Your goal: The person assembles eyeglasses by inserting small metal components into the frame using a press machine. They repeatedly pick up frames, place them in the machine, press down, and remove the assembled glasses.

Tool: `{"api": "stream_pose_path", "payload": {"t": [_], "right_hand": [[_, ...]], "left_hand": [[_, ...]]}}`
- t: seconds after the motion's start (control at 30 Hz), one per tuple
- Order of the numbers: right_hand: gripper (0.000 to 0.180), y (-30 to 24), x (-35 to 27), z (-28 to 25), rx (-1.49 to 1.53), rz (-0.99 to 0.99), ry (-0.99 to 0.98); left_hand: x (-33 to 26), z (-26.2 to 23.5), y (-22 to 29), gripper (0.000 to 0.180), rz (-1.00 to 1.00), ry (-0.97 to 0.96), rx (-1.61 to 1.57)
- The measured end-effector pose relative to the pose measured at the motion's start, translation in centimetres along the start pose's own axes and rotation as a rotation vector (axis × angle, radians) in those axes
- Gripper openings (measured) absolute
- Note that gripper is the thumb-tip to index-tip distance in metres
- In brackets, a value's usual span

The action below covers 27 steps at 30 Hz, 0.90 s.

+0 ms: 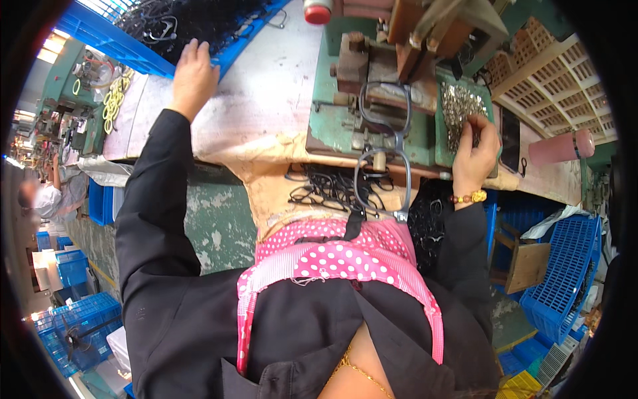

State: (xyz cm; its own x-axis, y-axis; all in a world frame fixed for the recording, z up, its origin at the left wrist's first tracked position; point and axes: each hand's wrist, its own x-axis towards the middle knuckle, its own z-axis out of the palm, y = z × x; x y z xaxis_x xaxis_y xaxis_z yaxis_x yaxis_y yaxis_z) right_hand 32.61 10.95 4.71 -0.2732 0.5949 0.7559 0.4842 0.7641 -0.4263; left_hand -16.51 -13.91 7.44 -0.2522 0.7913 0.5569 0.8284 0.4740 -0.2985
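My left hand [194, 74] stretches far out to the left, palm down, its fingers spread over the rim of a blue crate [126, 41] full of black eyeglass frames [199, 16]. My right hand [475, 151] has its fingers pinched in a heap of small silver metal parts [458, 106] lying in a green tray beside a green bench press [372, 80]. A grey eyeglass frame [384, 143] lies on the press's fixture, between the two hands. More black frames [329, 189] are piled on a cloth at my lap.
A pink bottle [561, 146] and white lattice trays [551, 83] are at the far right. A blue basket [565, 269] stands on the floor to the right, and blue crates [73, 319] at lower left. Another person [43, 196] works at the far left. A red knob [318, 10] tops the press.
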Motion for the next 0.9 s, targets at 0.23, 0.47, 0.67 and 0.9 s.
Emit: {"api": "stream_pose_path", "payload": {"t": [0.23,0.47,0.67,0.9], "right_hand": [[0.015,0.1,-0.1,-0.1,0.027,0.033,-0.034],[0.013,-0.7,0.5,-0.1,0.068,0.008,-0.038],[0.013,-0.5,0.0,-0.3,0.095,0.07,-0.005],[0.016,1.4,0.0,-0.8,0.215,0.127,-0.065]], "left_hand": [[4.2,4.3,1.5,0.053,-0.448,-0.566,0.025],[1.7,4.9,1.7,0.02,-0.243,-0.587,-0.079],[-0.5,5.1,2.5,0.027,-0.132,-0.45,-0.392],[-2.9,6.6,3.1,0.051,-0.354,-0.449,-0.47]]}}
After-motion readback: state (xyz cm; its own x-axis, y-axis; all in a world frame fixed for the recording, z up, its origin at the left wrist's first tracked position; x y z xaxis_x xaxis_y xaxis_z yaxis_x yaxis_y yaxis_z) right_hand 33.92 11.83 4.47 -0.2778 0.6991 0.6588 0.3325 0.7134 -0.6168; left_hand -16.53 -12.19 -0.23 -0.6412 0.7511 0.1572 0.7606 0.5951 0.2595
